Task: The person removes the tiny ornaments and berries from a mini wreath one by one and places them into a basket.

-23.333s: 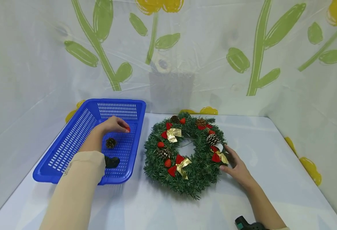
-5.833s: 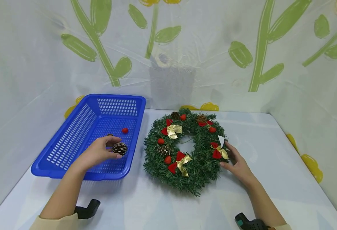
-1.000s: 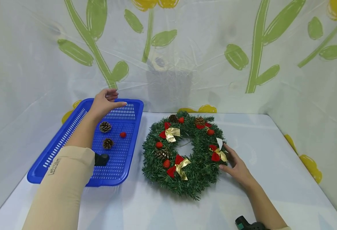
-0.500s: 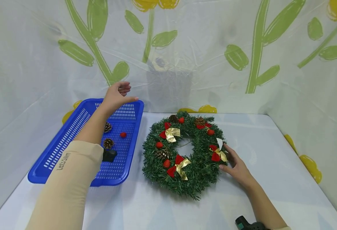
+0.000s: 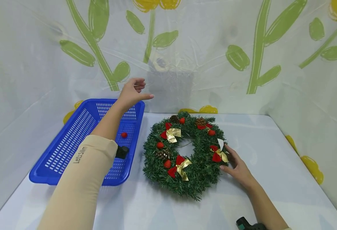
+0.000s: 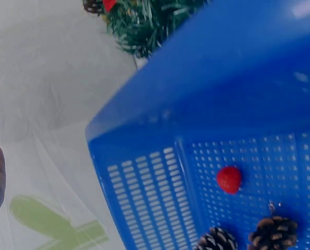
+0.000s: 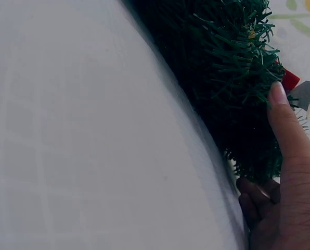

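Note:
A green wreath (image 5: 204, 177) with red-and-gold bows, pine cones and red berries lies on the table. My right hand (image 5: 239, 169) grips its right edge, thumb on the needles and fingers low at the side, as the right wrist view shows. Near the thumb a white tag (image 5: 221, 143) sticks up by a bow (image 5: 218, 155). My left hand (image 5: 134, 91) is raised above the back right corner of the blue basket (image 5: 56, 153), thumb and fingers apart, holding nothing. In the basket lie a red berry (image 6: 229, 179) and two pine cones (image 6: 273, 233); the forearm hides the cones in the head view.
The basket stands left of the wreath with a narrow strip of white table (image 5: 137, 179) between them. A patterned cloth (image 5: 203, 64) hangs behind and at both sides. Black wrist cameras (image 5: 250, 224) sit on the wrists.
Earlier my left hand held a berry, later a pine cone, over the basket; both now lie inside. A pine cone is gone from the wreath's right side. The left hand has lately moved rightward, emptied.

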`<move>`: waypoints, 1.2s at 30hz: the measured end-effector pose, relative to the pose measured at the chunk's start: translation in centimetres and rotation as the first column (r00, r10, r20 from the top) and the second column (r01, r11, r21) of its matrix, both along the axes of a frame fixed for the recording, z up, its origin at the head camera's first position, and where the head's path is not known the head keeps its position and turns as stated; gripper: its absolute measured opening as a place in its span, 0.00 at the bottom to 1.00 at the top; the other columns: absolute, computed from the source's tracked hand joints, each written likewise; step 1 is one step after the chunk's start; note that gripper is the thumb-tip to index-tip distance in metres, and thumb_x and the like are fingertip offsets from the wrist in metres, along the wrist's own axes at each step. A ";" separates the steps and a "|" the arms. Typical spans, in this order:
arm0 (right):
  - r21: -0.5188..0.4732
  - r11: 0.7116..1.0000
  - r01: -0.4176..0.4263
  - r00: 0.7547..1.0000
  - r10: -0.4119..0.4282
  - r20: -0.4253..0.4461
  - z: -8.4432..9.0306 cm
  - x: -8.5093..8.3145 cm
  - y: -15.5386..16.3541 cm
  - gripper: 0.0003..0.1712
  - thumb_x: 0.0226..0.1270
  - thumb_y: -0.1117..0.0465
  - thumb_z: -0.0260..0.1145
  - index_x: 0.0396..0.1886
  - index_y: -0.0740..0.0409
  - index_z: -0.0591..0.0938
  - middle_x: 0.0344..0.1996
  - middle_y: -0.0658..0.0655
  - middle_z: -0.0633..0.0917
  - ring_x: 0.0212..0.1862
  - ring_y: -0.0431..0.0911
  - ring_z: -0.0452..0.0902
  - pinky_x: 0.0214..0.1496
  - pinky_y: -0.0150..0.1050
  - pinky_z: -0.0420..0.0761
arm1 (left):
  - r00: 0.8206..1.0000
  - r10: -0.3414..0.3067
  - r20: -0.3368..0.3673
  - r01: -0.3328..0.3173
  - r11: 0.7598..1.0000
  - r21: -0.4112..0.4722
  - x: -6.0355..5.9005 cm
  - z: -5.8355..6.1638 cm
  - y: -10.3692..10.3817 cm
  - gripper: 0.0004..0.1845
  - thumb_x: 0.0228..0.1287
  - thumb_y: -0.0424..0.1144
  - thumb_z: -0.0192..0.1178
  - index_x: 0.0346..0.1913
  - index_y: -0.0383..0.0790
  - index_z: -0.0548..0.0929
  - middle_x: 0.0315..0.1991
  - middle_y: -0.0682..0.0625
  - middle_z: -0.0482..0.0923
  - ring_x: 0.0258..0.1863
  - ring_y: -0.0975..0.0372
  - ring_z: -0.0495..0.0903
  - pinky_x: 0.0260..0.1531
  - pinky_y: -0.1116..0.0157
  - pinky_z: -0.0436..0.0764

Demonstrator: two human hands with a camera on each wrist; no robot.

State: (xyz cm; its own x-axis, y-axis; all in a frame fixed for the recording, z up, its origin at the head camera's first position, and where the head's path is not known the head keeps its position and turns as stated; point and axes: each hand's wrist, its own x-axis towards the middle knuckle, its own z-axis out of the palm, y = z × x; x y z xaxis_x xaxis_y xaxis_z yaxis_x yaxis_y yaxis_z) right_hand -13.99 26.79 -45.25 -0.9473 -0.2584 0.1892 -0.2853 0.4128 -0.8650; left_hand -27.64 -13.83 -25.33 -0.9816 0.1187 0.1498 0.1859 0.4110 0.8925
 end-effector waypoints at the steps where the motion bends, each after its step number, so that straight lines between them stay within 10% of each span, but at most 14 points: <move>1: 0.002 1.000 0.001 1.000 -0.001 0.002 0.0 0.0 0.0 0.48 0.60 0.68 0.66 0.75 0.54 0.51 0.72 0.69 0.52 0.68 0.52 0.58 0.59 0.13 0.56 | 1.000 -0.005 0.003 0.005 1.000 -0.001 -0.1 0.0 0.3 0.42 0.54 0.37 0.70 0.69 0.35 0.60 0.66 0.40 0.64 0.66 0.52 0.63 0.66 0.59 0.64; 4: 0.005 1.000 0.000 1.000 0.000 0.007 0.0 0.2 0.1 0.48 0.61 0.68 0.66 0.76 0.53 0.51 0.72 0.69 0.52 0.68 0.63 0.53 0.58 0.13 0.56 | 1.000 -0.018 0.006 0.018 1.000 0.001 -0.2 -0.1 1.4 0.42 0.53 0.37 0.70 0.69 0.36 0.61 0.66 0.41 0.64 0.66 0.51 0.63 0.66 0.59 0.65; 11: -0.011 1.000 -0.003 0.999 0.002 -0.035 -0.1 0.3 -0.2 0.48 0.59 0.70 0.66 0.75 0.56 0.52 0.71 0.70 0.55 0.57 0.20 0.59 0.58 0.13 0.57 | 0.998 -0.056 0.005 0.056 0.998 -0.006 -0.4 -0.3 4.1 0.41 0.53 0.37 0.71 0.69 0.36 0.62 0.65 0.42 0.65 0.65 0.52 0.65 0.63 0.59 0.68; 36: -0.010 1.000 -0.004 1.000 0.004 -0.022 -0.1 0.1 -0.4 0.48 0.61 0.67 0.66 0.75 0.51 0.52 0.70 0.70 0.56 0.58 0.21 0.58 0.58 0.13 0.56 | 0.974 -0.228 0.022 0.227 0.974 0.021 0.8 -1.8 12.7 0.39 0.53 0.39 0.70 0.68 0.39 0.64 0.62 0.45 0.69 0.62 0.54 0.68 0.61 0.61 0.70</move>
State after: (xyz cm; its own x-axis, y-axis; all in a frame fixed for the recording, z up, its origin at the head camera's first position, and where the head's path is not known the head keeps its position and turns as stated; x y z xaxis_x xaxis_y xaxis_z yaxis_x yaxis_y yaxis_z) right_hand -13.90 26.34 -45.39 -0.9418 -0.2601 0.2130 -0.3063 0.4027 -0.8625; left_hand -26.79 -1.12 -27.12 -0.9326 0.3366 0.1303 0.2505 0.3437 0.9050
